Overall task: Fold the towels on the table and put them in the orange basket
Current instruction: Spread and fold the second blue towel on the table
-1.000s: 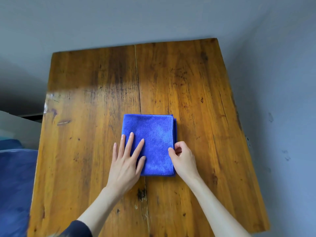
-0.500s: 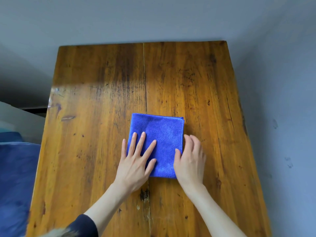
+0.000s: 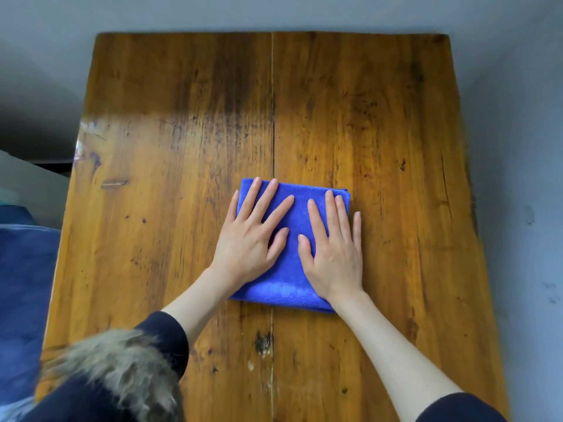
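A blue towel [image 3: 294,220], folded into a small square, lies flat near the middle of the wooden table [image 3: 182,147]. My left hand [image 3: 253,236] rests flat on the towel's left half with its fingers spread and straight. My right hand [image 3: 333,248] presses flat on the right half, its little finger reaching past the towel's right edge onto the wood. Both palms cover much of the towel. No orange basket is in view.
The table is bordered by a grey wall behind and to the right. A dark blue fabric surface [image 3: 24,300] lies off the table's left edge. A fur-trimmed dark garment [image 3: 115,370] fills the lower left corner.
Both hands have slid forward onto the towel and now lie flat on top of it. A second ago the right hand pinched the towel's right edge; it has let go. The camera moved closer.
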Motion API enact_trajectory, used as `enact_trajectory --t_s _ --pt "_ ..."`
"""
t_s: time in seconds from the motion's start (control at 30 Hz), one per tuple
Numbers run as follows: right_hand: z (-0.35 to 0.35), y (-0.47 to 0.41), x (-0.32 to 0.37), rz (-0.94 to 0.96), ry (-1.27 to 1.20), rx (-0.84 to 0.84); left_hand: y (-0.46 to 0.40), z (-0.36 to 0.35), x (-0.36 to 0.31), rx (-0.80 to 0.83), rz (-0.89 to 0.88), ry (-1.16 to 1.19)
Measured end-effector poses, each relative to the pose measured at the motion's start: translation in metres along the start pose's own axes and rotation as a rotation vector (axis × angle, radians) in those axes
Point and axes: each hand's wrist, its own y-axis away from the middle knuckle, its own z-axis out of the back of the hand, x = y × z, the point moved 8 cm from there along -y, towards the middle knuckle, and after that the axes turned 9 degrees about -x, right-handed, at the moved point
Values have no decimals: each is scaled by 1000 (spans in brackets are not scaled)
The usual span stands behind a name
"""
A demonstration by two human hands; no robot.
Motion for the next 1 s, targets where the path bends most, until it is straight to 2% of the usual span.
enact_trajectory --t_s 0.17,0.3,0.4,0.47,0.53,0.6,0.7,0.77,0.9,1.0 --pt "8 8 -1 -25 1 40 12 6 -3 36 7 -31" --pt "18 57 5 4 19 77 69 9 -12 98 49 -12" --pt "27 89 6 -7 -34 94 100 16 -18 126 142 63" --pt "34 95 3 -56 -115 41 104 24 -20 96 224 169" --pt "43 91 -5 -183 -225 -53 99 33 -15 2 316 288" --pt "49 81 -15 -353 -338 -107 90 40 -2 -100 483 411" --pt "43 61 -32 -597 -422 -39 78 36 22 -116 775 570" --pt "37 50 -41 -708 -416 51 73 30 36 -64 912 622" --pt "21 46 -51 -879 -420 257 70 22 45 135 961 658" --pt "8 54 -52 -997 -493 357 79 20 45 226 1039 691"
